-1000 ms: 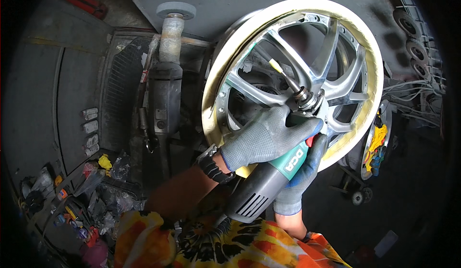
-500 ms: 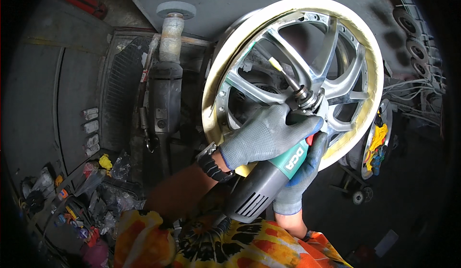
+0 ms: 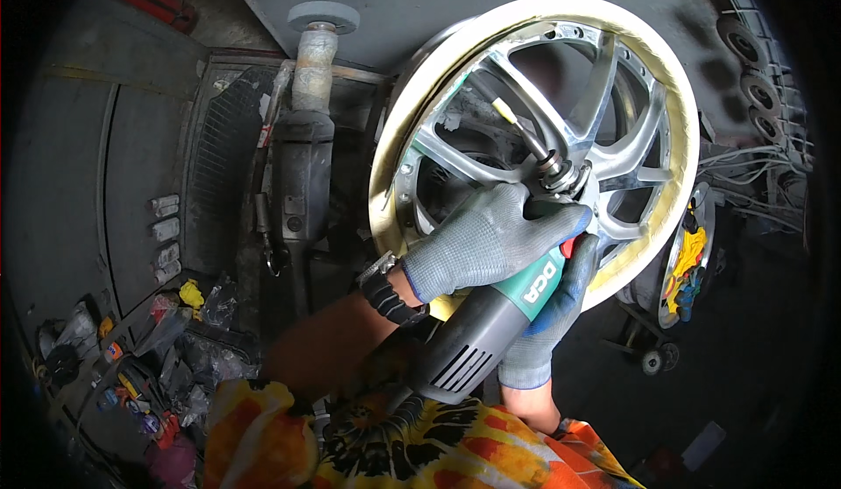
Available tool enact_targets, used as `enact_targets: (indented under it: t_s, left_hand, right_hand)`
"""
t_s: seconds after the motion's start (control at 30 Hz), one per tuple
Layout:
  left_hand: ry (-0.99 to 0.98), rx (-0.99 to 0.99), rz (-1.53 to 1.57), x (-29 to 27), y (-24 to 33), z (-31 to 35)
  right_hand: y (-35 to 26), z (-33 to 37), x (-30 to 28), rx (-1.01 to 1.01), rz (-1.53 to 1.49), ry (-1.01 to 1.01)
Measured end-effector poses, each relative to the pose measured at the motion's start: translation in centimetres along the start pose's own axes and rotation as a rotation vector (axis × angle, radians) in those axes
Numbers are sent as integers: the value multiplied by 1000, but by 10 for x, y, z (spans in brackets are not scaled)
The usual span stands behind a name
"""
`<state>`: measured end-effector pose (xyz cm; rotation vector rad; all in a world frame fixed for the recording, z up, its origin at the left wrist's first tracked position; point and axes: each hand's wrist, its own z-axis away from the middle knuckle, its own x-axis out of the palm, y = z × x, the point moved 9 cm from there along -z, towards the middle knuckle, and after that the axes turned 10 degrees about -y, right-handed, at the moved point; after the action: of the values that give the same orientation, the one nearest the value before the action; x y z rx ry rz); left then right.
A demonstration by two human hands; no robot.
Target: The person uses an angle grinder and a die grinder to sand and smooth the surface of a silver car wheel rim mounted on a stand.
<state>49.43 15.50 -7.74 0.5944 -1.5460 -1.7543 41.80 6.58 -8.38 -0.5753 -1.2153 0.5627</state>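
A silver spoked wheel (image 3: 604, 95) stands tilted before me, with pale yellow tape covering its outer rim. Both hands, in grey gloves with blue on the fingers, are wrapped around a green and dark grey die grinder (image 3: 477, 336). My left hand (image 3: 491, 239) closes over its front end, near the wheel's hub. Under the body, my right hand (image 3: 552, 314) grips from the right side, close to a red switch. A long shaft (image 3: 530, 141) with a yellowish section points up and left from the grinder between the spokes. Whether its dark tip touches a spoke I cannot tell.
To the left stands a bench grinder or polishing machine (image 3: 302, 174) with a pale round wheel on top. Bags and loose items (image 3: 188, 358) clutter the lower left. Several abrasive discs (image 3: 745, 42) hang at the right, above cables and a rim holding yellow cloth (image 3: 688, 257).
The grinder and both hands have shifted very slightly up and to the right, shaft included. The spoked wheel stays where it was.
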Motion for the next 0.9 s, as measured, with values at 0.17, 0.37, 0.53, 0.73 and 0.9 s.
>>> enact_targets:
  t_s: [0.17, 0.37, 0.53, 0.73, 0.9]
  left_hand:
    - [90, 82, 89, -6, 6, -4]
    - [64, 12, 25, -5, 3, 0]
    - [77, 36, 75, -4, 0, -3]
    - [20, -4, 42, -4, 4, -8]
    - [23, -19, -3, -3, -1, -1]
  right_hand:
    - [-5, -5, -2, -39, 98, 55]
    - [-6, -2, 4, -30, 120, 16]
    - [-7, -4, 4, -7, 155, 9]
    - [-7, -7, 6, -27, 93, 36]
    - [-5, -3, 12, 2, 108, 15]
